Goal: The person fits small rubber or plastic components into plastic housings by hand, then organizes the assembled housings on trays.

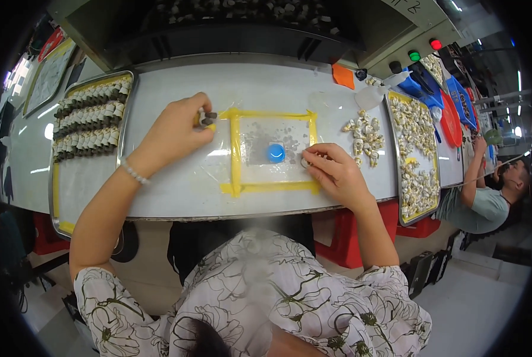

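Observation:
My left hand point(179, 126) is closed on a few small white parts with dark ends point(206, 118), left of a yellow-taped square point(236, 156) on the white table. A bit of yellow shows at its fingertips. My right hand point(339, 174) pinches a small whitish part point(305, 162) at the square's right edge; the fingers cover most of it. Inside the square lies a blue round cap-like piece point(276, 153), with dark grey smudges around it. Beyond my right hand, a loose pile of cream-and-gold parts point(367, 138) rests on the table.
On the left, a metal tray point(56, 196) holds rows of white, dark-ended parts. A second tray point(401, 199) of loose cream parts stands right, beside a squeeze bottle point(373, 95) and orange piece point(342, 76). A machine point(361, 65) spans the back. Another person point(486, 205) sits far right.

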Demonstrator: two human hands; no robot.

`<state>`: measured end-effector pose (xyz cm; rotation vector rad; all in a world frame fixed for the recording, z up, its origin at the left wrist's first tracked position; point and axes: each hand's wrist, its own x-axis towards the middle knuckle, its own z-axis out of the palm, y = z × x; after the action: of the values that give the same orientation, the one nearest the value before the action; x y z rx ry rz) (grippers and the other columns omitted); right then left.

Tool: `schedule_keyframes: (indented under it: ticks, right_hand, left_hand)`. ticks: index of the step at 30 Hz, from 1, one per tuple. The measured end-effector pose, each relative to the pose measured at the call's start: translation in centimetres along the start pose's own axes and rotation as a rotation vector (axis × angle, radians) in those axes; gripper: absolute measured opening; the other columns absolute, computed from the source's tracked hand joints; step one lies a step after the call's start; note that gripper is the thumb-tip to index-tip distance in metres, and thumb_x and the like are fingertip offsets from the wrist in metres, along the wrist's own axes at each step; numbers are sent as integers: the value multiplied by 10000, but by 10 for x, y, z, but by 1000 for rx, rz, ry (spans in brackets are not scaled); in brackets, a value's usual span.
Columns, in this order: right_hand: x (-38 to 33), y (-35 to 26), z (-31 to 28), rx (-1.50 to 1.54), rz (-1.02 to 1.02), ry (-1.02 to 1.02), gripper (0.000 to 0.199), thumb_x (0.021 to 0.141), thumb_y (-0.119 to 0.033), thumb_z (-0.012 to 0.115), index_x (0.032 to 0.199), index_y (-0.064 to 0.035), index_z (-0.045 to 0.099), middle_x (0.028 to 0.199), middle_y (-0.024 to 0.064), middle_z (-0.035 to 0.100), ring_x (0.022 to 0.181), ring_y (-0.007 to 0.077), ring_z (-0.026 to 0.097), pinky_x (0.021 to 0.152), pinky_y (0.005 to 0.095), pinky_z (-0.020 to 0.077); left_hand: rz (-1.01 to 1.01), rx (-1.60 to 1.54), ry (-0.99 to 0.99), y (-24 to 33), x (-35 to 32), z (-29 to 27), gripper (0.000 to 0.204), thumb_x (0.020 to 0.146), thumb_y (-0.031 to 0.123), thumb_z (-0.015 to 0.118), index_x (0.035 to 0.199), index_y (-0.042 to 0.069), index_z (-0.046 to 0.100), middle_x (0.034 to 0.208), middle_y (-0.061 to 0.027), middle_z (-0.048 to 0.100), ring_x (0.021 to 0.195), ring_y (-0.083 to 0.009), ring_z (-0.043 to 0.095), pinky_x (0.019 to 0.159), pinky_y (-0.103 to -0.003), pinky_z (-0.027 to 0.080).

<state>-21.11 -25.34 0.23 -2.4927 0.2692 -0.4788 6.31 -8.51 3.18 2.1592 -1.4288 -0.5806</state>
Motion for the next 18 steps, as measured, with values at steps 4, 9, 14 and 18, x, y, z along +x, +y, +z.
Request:
schedule_keyframes:
  ticks: [4,9,14,18]
  right_hand:
    - [5,-3,-11,-62,-10,-103,237,765,-43,663,1001,-30,645,938,92,601,783,206,604,682,276,493]
    - [18,-13,-16,-49,54,-146,193,757,-58,668,948,-34,648,887,83,597,730,198,608,642,278,494]
    - [36,-26,-3,2,52,-119,179,752,-54,669,928,-29,649,866,82,594,704,192,613,624,278,499]
    - [47,-31,5,2,21,-133,166,748,-53,673,909,-16,656,857,83,595,706,193,613,619,279,497]
  left_hand:
    - [-74,-560,66,-13,-43,13,242,669,100,606,878,21,512,657,-81,507,492,-140,386,489,-241,346]
    - [27,-83,117,5,-83,28,274,668,88,645,903,32,516,714,-80,507,588,-182,488,517,-282,413]
    - [169,321,137,20,-91,36,308,690,129,679,945,29,537,801,-91,497,735,-250,546,581,-361,469]
    - [133,235,138,16,-95,33,326,711,148,679,986,26,555,820,-93,502,741,-250,545,585,-358,464]
